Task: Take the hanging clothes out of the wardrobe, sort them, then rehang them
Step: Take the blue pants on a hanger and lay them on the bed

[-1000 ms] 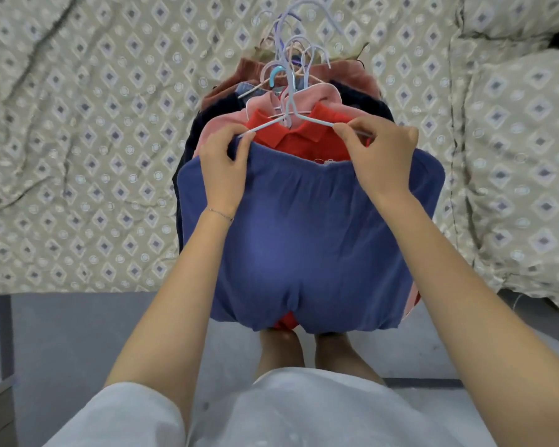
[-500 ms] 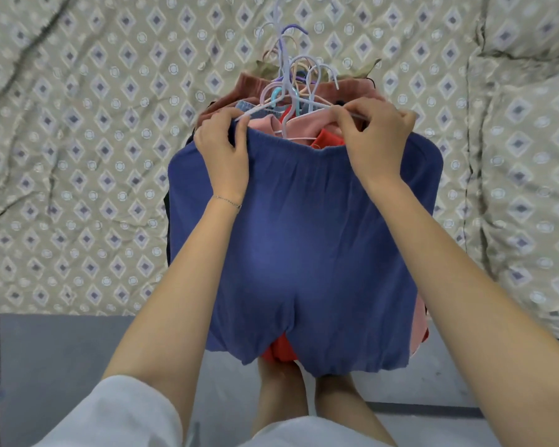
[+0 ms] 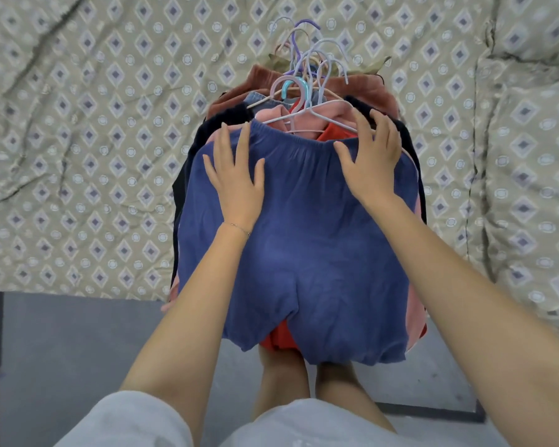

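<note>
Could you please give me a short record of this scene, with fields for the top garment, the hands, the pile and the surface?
top garment: blue shorts, waistband pointing away from the person
hands: left hand and right hand lie flat on the shorts, fingers spread, gripping nothing
pile: clothes on hangers under the shorts; red garment and pink garment show
surface: patterned bedspread; the pile overhangs its near edge
</note>
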Tool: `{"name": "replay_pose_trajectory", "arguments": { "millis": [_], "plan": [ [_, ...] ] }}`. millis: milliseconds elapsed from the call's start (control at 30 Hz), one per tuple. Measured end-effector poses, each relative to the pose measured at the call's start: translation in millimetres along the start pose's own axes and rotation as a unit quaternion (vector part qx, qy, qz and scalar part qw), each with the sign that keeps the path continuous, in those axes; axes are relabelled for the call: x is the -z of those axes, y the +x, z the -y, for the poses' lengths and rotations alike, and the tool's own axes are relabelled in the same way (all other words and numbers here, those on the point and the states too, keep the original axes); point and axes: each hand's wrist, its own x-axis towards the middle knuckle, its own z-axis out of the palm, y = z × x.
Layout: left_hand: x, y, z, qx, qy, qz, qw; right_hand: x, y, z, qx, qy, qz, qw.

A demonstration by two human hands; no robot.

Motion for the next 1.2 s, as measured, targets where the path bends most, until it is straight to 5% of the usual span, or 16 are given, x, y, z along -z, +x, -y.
{"name": "replay_pose_trajectory", "arguments": {
  "millis": [467, 633, 900, 1200],
  "plan": [
    [63, -141, -1, 0.042, 0.161, 0.057, 0.984, 33, -118, 24, 0.137, -0.057, 0.100, 0.984],
    [104, -202, 12, 0.126, 0.176, 0.030, 0.976, 24, -156, 68, 0.234, -0.089, 0.139, 0.958],
    [160, -327, 65, 0.263, 0.151, -0.046, 0.952, 0, -244, 142, 0.403, -0.140, 0.202, 0.882],
    [189, -510, 110, 0.435, 0.140, -0.150, 0.877, -41, -402, 207, 0.562, -0.186, 0.266, 0.761]
  ]
}}
